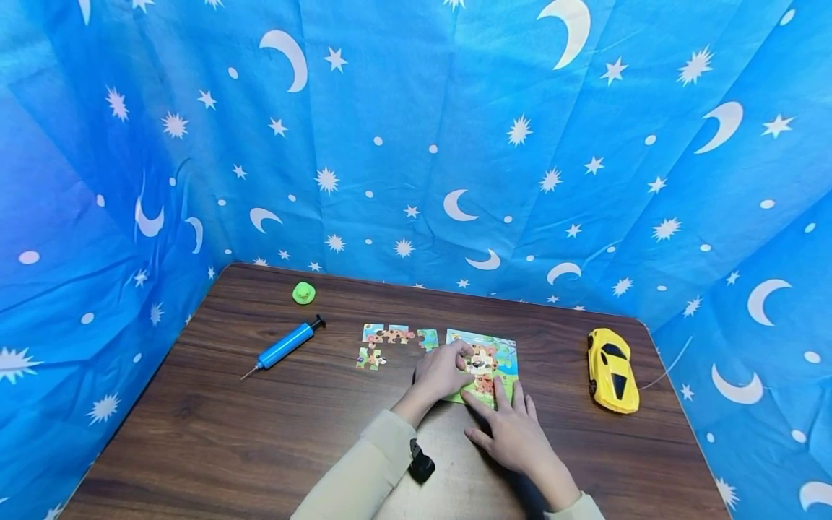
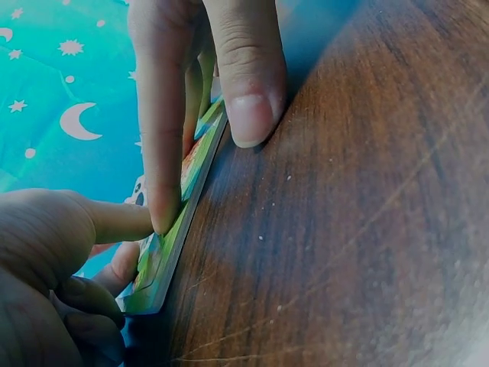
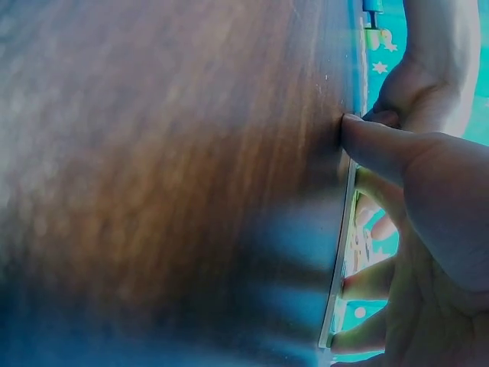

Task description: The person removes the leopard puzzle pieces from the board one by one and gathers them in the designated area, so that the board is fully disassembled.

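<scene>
The left hand (image 1: pixel 442 372) bends over the puzzle board (image 1: pixel 508 352); I cannot tell if it pinches something. The right hand (image 1: pixel 520 435), fingers spread, touches the near edge, presumably for steadying. Loose pieces (image 1: pixel 398 334) lie left of these 2 hands, probably for easy reach.

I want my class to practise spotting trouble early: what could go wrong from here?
The left hand might nudge the loose, flat, multicoloured interlocking puzzle piece close beside it. The right hand has fingers on the thin, rectangular, animal-picture puzzle board; uneven pressure could perhaps shift it.
</scene>
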A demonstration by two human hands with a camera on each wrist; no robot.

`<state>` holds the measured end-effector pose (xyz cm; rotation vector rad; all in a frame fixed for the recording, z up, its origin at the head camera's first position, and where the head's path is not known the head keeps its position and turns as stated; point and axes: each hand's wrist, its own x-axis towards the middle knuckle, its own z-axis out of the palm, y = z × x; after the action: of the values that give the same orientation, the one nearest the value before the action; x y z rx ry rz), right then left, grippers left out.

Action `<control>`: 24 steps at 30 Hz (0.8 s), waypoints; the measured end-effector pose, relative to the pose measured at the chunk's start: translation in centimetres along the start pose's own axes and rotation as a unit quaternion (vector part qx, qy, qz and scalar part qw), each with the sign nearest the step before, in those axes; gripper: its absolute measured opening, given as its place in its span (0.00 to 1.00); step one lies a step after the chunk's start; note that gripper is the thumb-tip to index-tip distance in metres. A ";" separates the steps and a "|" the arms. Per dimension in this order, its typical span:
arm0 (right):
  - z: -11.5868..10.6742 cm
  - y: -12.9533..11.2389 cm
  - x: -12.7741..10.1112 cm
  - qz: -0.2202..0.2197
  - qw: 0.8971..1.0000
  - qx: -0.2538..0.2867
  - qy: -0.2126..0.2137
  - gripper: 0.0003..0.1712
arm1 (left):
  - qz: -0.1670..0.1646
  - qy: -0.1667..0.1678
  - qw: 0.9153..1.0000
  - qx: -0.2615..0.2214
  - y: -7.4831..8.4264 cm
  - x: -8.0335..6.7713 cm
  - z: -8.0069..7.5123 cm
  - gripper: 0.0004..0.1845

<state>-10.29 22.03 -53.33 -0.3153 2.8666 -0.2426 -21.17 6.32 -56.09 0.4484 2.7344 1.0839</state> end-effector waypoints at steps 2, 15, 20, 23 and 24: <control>0.0 0.0 0.0 -0.001 1.000 0.000 0.002 0.35 | 0.003 0.001 1.000 -0.006 0.0 0.0 0.0 0.22; 0.2 0.1 -0.1 -0.005 1.000 -0.003 0.009 0.35 | 0.019 0.012 0.998 -0.050 -0.4 0.1 -0.1 0.14; 0.2 0.1 -0.1 -0.005 1.000 -0.003 0.009 0.35 | 0.019 0.009 0.998 -0.062 -0.3 0.0 -0.2 0.15; 0.3 0.1 -0.1 -0.005 1.000 -0.002 0.009 0.35 | 0.018 0.007 0.997 -0.074 -0.2 -0.1 -0.4 0.15; 0.3 0.2 -0.1 -0.005 1.000 -0.002 0.009 0.35 | 0.018 0.006 0.997 -0.079 -0.2 -0.1 -0.4 0.15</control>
<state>-10.14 22.17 -53.60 -0.3287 2.8836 -0.2422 -21.20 5.90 -55.93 0.4696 2.6345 1.3036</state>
